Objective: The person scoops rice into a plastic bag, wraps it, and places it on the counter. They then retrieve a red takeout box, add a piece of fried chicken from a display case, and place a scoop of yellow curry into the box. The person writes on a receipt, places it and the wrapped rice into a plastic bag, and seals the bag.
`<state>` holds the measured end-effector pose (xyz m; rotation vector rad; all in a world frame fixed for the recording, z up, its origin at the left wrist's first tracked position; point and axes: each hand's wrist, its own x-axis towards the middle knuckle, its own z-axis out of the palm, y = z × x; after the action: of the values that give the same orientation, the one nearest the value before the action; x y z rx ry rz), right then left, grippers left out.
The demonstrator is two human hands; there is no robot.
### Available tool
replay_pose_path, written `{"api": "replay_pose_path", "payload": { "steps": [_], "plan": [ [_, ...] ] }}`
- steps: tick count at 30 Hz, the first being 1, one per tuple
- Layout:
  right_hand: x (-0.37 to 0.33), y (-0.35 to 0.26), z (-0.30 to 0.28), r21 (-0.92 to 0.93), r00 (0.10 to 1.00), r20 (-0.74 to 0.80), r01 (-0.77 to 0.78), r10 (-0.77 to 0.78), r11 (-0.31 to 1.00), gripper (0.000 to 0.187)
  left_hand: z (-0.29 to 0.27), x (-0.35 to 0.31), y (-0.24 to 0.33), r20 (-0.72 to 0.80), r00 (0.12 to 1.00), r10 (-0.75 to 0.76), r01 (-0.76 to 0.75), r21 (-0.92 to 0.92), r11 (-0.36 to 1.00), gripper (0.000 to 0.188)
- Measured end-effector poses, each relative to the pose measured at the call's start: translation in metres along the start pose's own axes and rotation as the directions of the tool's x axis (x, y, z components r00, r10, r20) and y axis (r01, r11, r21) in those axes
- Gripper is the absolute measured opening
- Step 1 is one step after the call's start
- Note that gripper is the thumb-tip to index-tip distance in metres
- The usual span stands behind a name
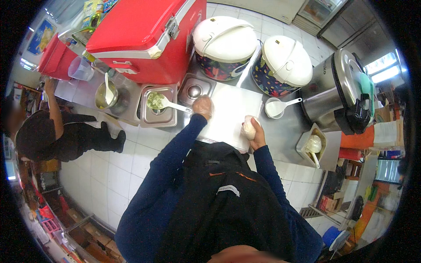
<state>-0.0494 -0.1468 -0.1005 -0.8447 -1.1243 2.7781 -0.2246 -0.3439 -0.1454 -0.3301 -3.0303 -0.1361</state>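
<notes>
My left hand (202, 106), in a clear plastic glove, is curled at the left edge of a stack of white paper sheets (232, 105). Its fingertips are turned away, so anything inside them is hidden. In my right hand (258, 135) is a pale wrapped bundle (248, 127), held upright above the right side of the sheets. Just left of my left hand, a white spoon (175, 105) rests in a steel pan (159, 118) with green-flecked food (155, 100). A small white bowl (274, 108) with another white spoon (291, 102) stands to the right.
Behind the sheets stand a red cooler box (144, 39), two white-lidded patterned pots (226, 39) and a large steel dispenser (329, 87). A steel tray (312, 142) sits at the right counter edge, a steel pot (106, 95) at left. Another person (48, 131) stands at far left.
</notes>
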Motion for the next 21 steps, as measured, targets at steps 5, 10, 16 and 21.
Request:
{"api": "replay_pose_path", "payload": {
  "steps": [5, 10, 16, 21],
  "plan": [
    [-0.013, -0.007, -0.032, 0.03, 1.0, -0.015, 0.007, -0.007, 1.0, 0.041, 0.018, 0.02, 0.012, 0.074, 0.98, 0.182, -0.193, 0.19, 0.963, 0.017],
    [-0.038, -0.027, -0.062, 0.088, 0.998, -0.045, 0.047, -0.043, 0.995, 0.044, 0.033, 0.034, 0.007, 0.022, 0.974, 0.225, -0.219, 0.345, 0.913, 0.012],
    [-0.084, -0.069, -0.116, -0.034, 0.992, -0.079, 0.1, -0.102, 0.994, 0.048, 0.026, 0.034, -0.009, -0.021, 0.93, 0.366, -0.333, 0.368, 0.868, 0.016],
    [-0.117, -0.094, -0.164, -0.085, 0.989, -0.121, 0.077, -0.087, 0.993, 0.046, -0.086, -0.003, 0.026, -0.07, 0.988, 0.138, -0.131, 0.094, 0.987, 0.011]
  ]
}}
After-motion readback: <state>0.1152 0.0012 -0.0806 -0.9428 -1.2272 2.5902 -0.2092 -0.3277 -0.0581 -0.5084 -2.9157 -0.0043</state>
